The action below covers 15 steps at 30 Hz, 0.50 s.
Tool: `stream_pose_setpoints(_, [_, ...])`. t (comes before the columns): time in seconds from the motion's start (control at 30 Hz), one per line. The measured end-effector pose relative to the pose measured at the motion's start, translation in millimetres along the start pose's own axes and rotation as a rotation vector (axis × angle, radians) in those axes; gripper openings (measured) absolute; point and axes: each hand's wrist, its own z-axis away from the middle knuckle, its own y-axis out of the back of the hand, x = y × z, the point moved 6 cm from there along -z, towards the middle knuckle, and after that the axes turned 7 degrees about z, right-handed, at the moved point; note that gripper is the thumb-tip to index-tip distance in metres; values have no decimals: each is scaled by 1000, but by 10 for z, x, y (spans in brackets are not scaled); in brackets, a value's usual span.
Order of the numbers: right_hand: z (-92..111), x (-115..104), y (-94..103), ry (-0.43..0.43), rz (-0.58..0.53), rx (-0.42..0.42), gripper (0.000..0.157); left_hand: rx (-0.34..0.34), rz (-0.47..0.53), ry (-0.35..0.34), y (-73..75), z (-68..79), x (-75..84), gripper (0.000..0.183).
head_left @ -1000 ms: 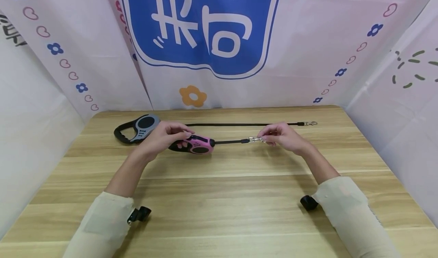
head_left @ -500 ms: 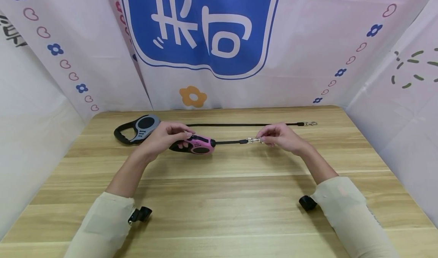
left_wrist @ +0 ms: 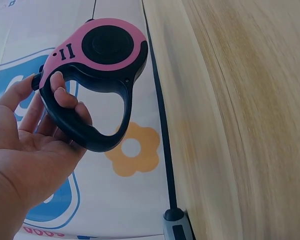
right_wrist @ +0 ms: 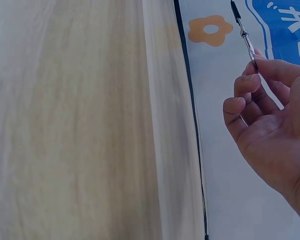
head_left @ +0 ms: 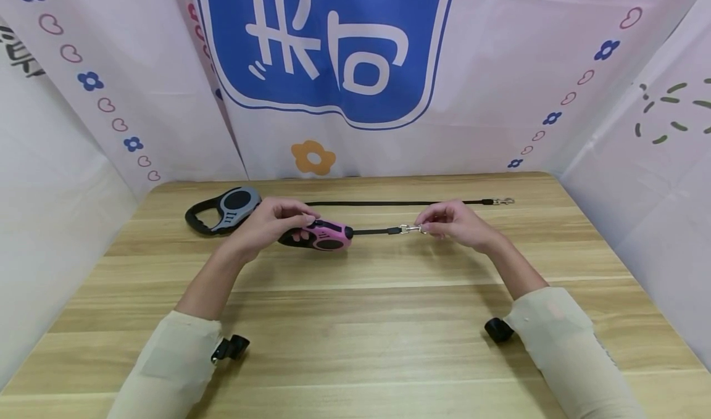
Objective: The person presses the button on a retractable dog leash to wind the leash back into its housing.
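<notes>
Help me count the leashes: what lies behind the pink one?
Behind the pink leash lies a gray leash, its black cord stretched rightward. In the head view, the left hand covers the cord's start; the left wrist view shows it.

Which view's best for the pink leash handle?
Left wrist: the pink leash handle appears large, its loop clear, gripped by the left hand. Head: smaller, grip partly hidden by that hand. Right wrist: handle out of frame; the leash's clip shows instead.
</notes>
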Motion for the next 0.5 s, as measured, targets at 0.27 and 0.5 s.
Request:
stream_pose_setpoints(0.27, [-8, 4, -12, 12, -16, -18, 16, -4, 9, 0, -18, -8, -6, 26])
stream_pose_setpoints(0.5, [-15, 19, -14, 21, -23, -21, 15, 0, 12, -10, -35, -13, -1, 25])
